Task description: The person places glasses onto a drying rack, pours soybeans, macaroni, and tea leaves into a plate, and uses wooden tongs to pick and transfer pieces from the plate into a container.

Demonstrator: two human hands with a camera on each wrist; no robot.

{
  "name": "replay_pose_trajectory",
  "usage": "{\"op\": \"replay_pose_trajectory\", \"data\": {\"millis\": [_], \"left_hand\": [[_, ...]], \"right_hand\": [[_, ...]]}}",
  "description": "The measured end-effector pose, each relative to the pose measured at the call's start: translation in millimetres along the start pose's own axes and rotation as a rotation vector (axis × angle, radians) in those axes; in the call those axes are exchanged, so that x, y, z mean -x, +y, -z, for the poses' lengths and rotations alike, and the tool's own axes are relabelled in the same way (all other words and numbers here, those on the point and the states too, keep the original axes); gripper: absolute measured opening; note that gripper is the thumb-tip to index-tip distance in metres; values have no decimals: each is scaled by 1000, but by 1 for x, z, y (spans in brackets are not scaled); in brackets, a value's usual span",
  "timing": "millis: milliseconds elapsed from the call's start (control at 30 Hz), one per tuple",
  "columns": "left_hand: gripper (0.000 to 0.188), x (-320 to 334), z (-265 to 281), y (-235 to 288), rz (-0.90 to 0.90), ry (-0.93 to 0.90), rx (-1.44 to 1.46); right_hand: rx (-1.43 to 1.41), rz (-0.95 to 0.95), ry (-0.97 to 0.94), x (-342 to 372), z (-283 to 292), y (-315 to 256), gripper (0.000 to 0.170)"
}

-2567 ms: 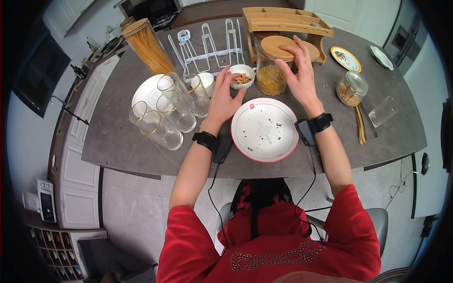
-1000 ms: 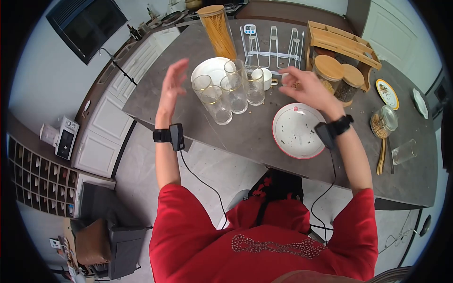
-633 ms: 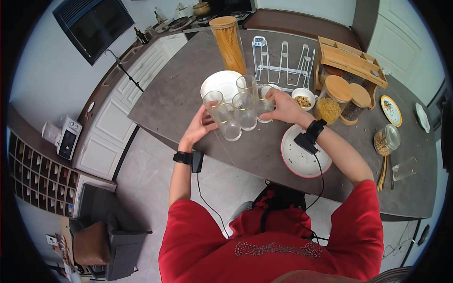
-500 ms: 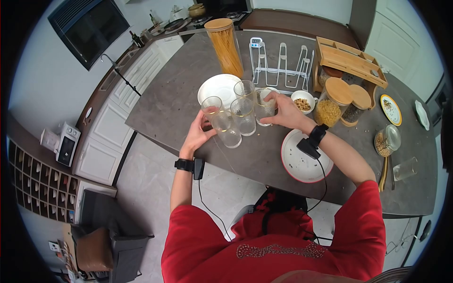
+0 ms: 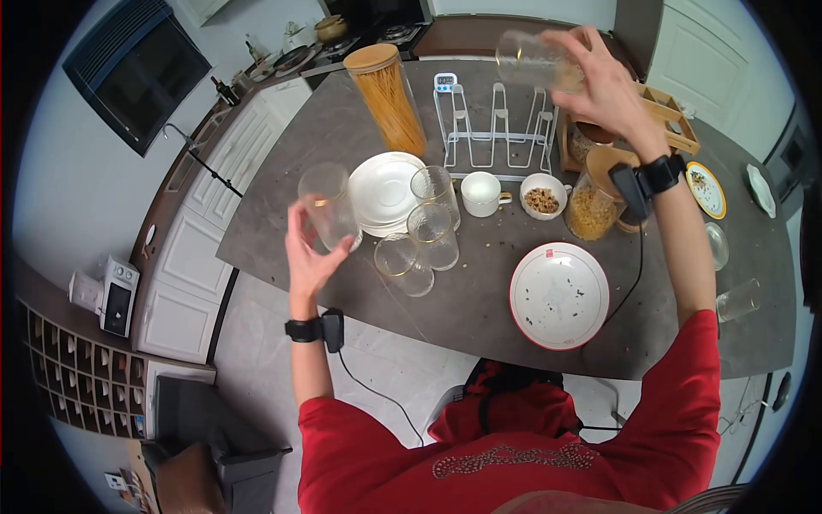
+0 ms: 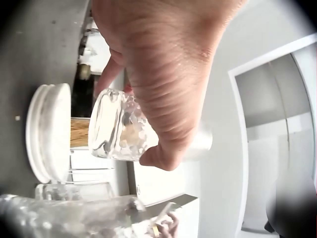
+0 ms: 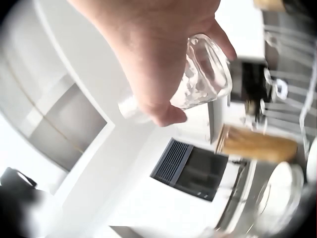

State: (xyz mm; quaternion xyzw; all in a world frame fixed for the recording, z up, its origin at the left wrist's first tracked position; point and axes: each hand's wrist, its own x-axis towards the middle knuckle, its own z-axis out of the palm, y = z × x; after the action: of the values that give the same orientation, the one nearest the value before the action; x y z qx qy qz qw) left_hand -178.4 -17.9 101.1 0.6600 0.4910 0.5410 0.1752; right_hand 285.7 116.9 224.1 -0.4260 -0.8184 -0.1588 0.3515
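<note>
My left hand (image 5: 310, 250) grips a ribbed drinking glass (image 5: 334, 214) with a gold rim, held upright left of the other glasses; its base shows in the left wrist view. My right hand (image 5: 610, 92) is raised at the back, holding a second drinking glass (image 5: 527, 60) tipped on its side, its mouth pointing left. Below that glass stands a white wire cup rack (image 5: 497, 137) with a small timer on one prong. Three more gold-rimmed glasses (image 5: 434, 236) stand grouped on the grey table between my hands.
White plates (image 5: 377, 184) are stacked behind the glasses, near a tall spaghetti jar (image 5: 390, 107). A white cup (image 5: 481, 195), a bowl of nuts (image 5: 543, 199) and a pasta jar (image 5: 591, 210) line up rightward. A red-rimmed plate (image 5: 561, 321) with dark crumbs lies near the front edge.
Both hands have gone from the bowl and pasta jar to the glasses. Since half a second ago, the right hand has raised and tipped its glass; the left has pulled its glass leftward.
</note>
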Motion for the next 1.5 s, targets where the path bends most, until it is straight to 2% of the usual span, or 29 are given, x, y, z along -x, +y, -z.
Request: {"op": "replay_pose_trajectory", "data": {"millis": [33, 67, 133, 267, 333, 500, 567, 700, 800, 867, 900, 1000, 1067, 1100, 1200, 1233, 1367, 1500], "left_hand": [[76, -15, 3, 16, -38, -16, -153], [76, -29, 4, 29, -42, -17, -154], [78, -59, -1, 51, -210, -104, -391], [74, -107, -28, 81, -296, -194, -426], [70, -124, -46, 90, -331, -259, -518], [61, -150, -77, 112, -249, -386, -564], [60, -159, -86, 112, -347, -456, -624], [56, -174, -102, 117, -398, -473, -677], [56, -182, -112, 124, -390, -498, -762], [54, -188, -120, 126, -361, -531, -767], [54, -192, -124, 126, -367, -530, -769], [58, -204, -138, 119, -350, -550, -740], [61, -210, -148, 112, -346, -596, -719], [63, -213, -152, 110, -356, -624, -772], [63, -217, -165, 95, -371, -665, -837], [64, -218, -169, 93, -296, -687, -862], [66, -219, -184, 79, -227, -736, -894], [68, -215, -197, 72, -153, -819, -933]], "right_hand": [[66, 40, -64, -2, 4, 7, 76], [67, 38, -60, -2, 6, 10, 76], [144, -50, -246, 0, 10, 15, 76], [12, -152, -228, 4, 10, 22, 71], [72, -251, -449, 1, 15, 21, 70], [200, -90, -413, 3, 14, 25, 66], [333, 53, -284, 6, 11, 30, 59], [373, 77, -282, -1, 9, 22, 50], [388, 50, -282, -8, 2, 21, 49], [465, 111, -270, -8, -12, 23, 36], [467, 108, -265, -7, -18, 21, 36], [502, 124, -347, -5, -38, 11, 28], [558, 157, -498, -5, -57, 8, 25], [564, 171, -501, -4, -66, 6, 19], [598, 204, -550, 0, -85, -1, 15], [648, 214, -599, 0, -92, -3, 14], [647, 241, -631, 11, -122, -3, 15], [701, 300, -645, 13, -122, -4, 19]]}}
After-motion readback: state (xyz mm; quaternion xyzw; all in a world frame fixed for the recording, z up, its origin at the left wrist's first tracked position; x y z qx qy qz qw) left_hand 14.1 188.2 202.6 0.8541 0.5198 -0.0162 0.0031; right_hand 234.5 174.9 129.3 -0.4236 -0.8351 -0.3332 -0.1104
